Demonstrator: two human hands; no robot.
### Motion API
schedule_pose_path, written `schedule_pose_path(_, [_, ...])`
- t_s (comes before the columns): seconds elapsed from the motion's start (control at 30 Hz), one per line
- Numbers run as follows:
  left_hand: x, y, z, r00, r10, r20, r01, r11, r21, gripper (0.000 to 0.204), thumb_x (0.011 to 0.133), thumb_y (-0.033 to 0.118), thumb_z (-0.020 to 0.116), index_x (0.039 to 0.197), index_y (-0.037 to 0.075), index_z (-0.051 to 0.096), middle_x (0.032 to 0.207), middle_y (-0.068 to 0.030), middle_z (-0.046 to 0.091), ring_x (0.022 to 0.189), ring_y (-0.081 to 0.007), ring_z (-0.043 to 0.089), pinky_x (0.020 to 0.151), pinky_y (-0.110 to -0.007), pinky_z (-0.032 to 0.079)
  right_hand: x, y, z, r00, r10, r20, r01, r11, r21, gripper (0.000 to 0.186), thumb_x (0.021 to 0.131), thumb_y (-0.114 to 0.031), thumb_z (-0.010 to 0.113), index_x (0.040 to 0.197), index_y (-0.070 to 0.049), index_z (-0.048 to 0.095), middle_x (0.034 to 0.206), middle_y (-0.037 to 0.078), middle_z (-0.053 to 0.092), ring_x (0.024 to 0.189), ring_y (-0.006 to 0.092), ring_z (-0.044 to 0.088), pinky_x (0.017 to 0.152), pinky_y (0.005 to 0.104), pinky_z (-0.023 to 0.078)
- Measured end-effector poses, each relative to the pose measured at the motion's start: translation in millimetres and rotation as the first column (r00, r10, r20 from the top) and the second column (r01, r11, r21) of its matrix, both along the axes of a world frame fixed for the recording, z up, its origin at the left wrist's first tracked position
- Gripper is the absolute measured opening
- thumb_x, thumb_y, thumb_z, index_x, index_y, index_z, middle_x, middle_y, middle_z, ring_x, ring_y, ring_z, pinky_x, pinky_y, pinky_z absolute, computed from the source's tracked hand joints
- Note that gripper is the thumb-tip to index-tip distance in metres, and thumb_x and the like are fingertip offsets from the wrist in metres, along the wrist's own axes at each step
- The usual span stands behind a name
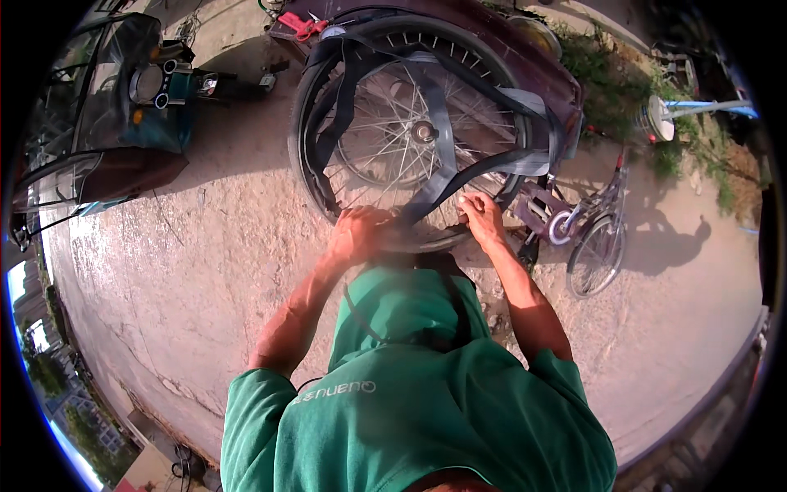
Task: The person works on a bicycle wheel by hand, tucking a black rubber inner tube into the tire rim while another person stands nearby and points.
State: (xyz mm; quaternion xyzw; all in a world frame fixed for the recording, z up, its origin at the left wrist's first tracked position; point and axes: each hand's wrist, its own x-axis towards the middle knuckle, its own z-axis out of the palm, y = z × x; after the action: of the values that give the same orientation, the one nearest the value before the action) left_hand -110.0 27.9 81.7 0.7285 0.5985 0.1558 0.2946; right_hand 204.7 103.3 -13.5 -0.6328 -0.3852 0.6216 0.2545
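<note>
Rough, sunlit concrete ground [180, 303] under the work.
It is pale, uneven and lightly cracked, shining brightly toward the left edge; a dark parked vehicle [160, 127] stands at upper left, a narrow bicycle wheel [597, 256] rests at right beside a person's shadow [668, 246]; whether the large spoked wheel [423, 131] touches it is unclear.

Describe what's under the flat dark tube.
A spoked wheel shows between the loops of the tube. Parts directly beneath its strips are covered and cannot be seen.
</note>
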Motion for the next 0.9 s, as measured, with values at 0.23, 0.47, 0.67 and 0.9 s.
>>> schedule_pose_path(0.23, [-31,6,-16,0.994,-0.103,-0.024,0.1,0.99,-0.099,0.028,0.09,0.029,0.084,0.107,0.007,0.078,0.101,-0.013,0.075,0.103,-0.0318,0.072,0.096,-0.046,0.05,-59,21,5,0.959,-0.279,0.043,0.279,0.916,-0.289,0.035,0.099,-0.038,0.084,0.097,-0.012,0.062,0.098,0.003,0.073,0.071,0.0149,0.072,0.057,0.032,0.049])
schedule_pose_path(0.47, [-57,23,-12,0.673,0.603,0.428,-0.303,0.753,-0.584,0.027,0.106,0.025,0.074,0.114,0.0,0.077,0.094,-0.0033,0.075,0.087,-0.011,0.063,0.08,-0.034,0.051,-60,11,21,0.581,-0.399,-0.709,0.308,0.914,-0.262,0.029,0.1,-0.009,0.069,0.129,-0.013,0.068,0.118,0.001,0.074,0.113,0.0211,0.071,0.103,0.0432,0.056])
schedule_pose_path(0.67, [-56,17,-16,0.737,0.546,0.398,-0.305,0.795,-0.525,0.027,0.106,0.025,0.074,0.112,-0.001,0.076,0.088,-0.0011,0.069,0.084,-0.0109,0.058,0.078,-0.033,0.049,-14,32,107,0.363,-0.21,-0.908,0.287,0.952,-0.106,0.031,0.103,-0.026,0.066,0.128,-0.009,0.071,0.117,0.005,0.075,0.091,0.0201,0.065,0.095,0.0435,0.047])
schedule_pose_path(0.9, [-48,28,-11,0.833,0.48,0.276,-0.283,0.798,-0.533,0.027,0.106,0.025,0.072,0.114,-0.001,0.077,0.092,-0.0024,0.073,0.088,-0.0113,0.063,0.083,-0.033,0.053,142,139,98,0.7,-0.007,-0.715,0.152,0.979,0.139,0.036,0.107,-0.036,0.066,0.124,-0.006,0.076,0.116,0.006,0.079,0.092,0.0187,0.071,0.091,0.0416,0.05])
